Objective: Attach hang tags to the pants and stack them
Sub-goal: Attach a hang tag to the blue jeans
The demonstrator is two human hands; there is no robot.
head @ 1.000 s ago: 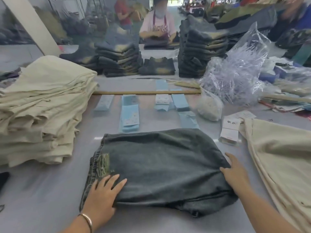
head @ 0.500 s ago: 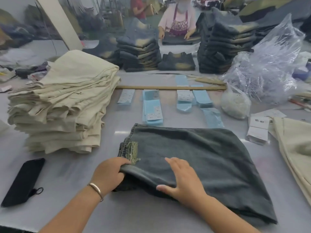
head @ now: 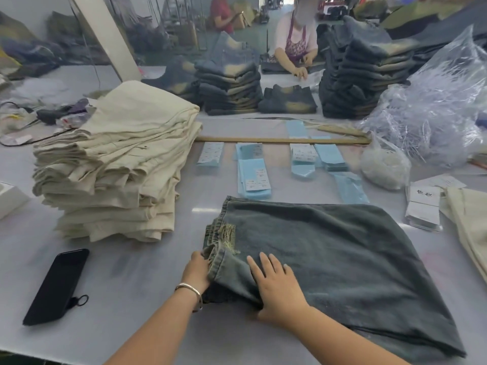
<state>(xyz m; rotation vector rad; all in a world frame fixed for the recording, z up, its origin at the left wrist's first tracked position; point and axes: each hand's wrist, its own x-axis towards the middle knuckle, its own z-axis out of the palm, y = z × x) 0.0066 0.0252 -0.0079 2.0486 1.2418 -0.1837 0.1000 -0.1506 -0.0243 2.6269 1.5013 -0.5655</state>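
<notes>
- Folded dark jeans lie on the grey table, right of the cream pants stack.
- Left hand grips the jeans' near-left edge, fingers tucked under.
- Right hand rests flat on top, fingers straight.

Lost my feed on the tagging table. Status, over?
Left hand grips the jeans' folded edge. Right hand flat on top. No tag on yet. Phone lies left, clear of them.
</notes>
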